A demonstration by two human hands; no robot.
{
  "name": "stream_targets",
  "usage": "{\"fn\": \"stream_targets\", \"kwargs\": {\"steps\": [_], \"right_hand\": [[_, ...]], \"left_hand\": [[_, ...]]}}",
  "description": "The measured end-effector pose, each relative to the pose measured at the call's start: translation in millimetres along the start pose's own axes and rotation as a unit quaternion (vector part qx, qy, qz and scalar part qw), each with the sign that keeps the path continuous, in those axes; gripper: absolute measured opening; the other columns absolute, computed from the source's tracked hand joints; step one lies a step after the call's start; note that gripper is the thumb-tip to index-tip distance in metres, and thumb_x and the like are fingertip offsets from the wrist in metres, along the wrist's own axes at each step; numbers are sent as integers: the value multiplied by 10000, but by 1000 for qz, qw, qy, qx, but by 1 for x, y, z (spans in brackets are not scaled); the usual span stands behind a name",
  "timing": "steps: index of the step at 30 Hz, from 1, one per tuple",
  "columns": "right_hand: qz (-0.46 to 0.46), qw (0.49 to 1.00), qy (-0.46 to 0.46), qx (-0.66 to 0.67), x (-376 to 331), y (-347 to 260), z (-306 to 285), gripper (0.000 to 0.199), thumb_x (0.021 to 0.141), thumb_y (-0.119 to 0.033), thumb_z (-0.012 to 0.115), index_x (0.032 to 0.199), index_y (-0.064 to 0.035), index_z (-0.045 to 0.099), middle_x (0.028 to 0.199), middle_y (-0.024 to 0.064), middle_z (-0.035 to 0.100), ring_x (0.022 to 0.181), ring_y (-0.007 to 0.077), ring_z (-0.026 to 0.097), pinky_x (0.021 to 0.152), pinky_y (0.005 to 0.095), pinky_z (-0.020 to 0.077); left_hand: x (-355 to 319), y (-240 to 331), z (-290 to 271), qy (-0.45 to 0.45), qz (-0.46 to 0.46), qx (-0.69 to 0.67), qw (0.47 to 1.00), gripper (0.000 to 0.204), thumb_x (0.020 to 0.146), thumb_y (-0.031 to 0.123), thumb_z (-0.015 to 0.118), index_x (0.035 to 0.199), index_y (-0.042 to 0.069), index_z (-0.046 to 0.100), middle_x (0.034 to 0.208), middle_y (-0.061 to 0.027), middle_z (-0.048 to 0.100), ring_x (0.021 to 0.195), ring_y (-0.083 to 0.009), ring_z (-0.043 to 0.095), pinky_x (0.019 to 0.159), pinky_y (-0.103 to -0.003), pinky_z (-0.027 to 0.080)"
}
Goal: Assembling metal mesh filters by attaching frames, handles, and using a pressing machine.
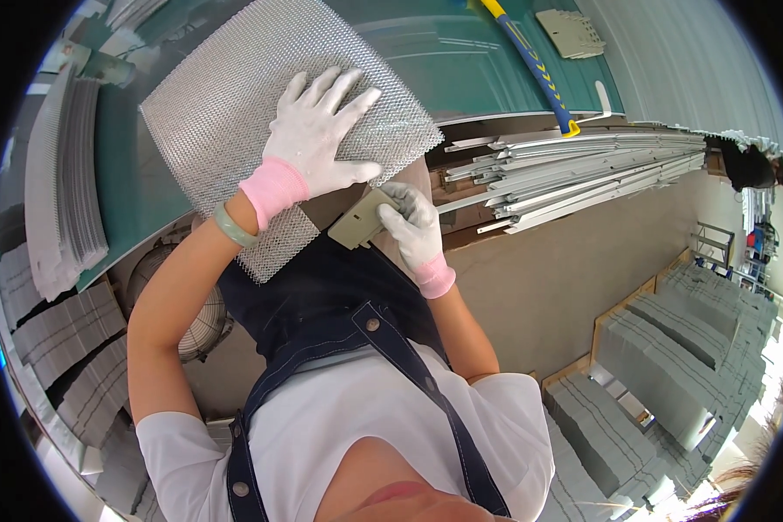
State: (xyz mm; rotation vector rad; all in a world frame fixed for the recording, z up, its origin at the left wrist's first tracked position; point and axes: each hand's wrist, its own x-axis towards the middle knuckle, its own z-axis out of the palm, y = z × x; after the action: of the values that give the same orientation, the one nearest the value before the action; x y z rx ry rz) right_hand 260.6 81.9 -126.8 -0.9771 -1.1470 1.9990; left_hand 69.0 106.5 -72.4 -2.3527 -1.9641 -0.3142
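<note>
Silvery expanded metal mesh (217, 87) lies on the green worktable (122, 196), its near corner reaching past the table edge. My left hand (313, 130), in a white glove with a pink cuff, rests flat on the mesh with fingers spread. Below that wrist a narrower mesh piece (278, 242) sticks out toward me; whether it joins the big sheet is hidden. My right hand (415, 228), gloved likewise, pinches a flat beige rectangular plate (359, 219) by its right side. The plate is close to the mesh's near edge, in front of my dark apron.
A yellow-and-blue handled tool (535, 74) and a pile of beige plates (570, 35) lie on the table's far right. Long metal strips (583, 174) are stacked right. White panels (65, 191) stand left, a fan (204, 317) below. Grey stacks (661, 357) and another person (744, 163) are farther right.
</note>
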Motion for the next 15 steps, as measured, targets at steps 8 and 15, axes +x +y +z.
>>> {"fn": "stream_targets", "kwargs": {"steps": [8, 15], "right_hand": [[-39, 999, 30, -20, 0, -7, 10, 230, 837, -23, 531, 1057, 44, 517, 873, 4, 563, 738, 35, 505, 655, 177, 431], [-39, 997, 40, -62, -1, -7, 10, 307, 824, -17, 539, 1116, 71, 507, 904, 30, 580, 776, 43, 519, 683, 189, 443]], "left_hand": [[0, -1, 2, 1, 3, -8, 1000, 792, 630, 567, 604, 1277, 154, 410, 1331, -120, 358, 1249, -296, 312, 1040, -496, 192], [0, -1, 2, 0, -2, 0, 1000, 789, 642, 581, 590, 1280, 155, 406, 1339, -114, 352, 1254, -291, 310, 1044, -494, 189]]}}
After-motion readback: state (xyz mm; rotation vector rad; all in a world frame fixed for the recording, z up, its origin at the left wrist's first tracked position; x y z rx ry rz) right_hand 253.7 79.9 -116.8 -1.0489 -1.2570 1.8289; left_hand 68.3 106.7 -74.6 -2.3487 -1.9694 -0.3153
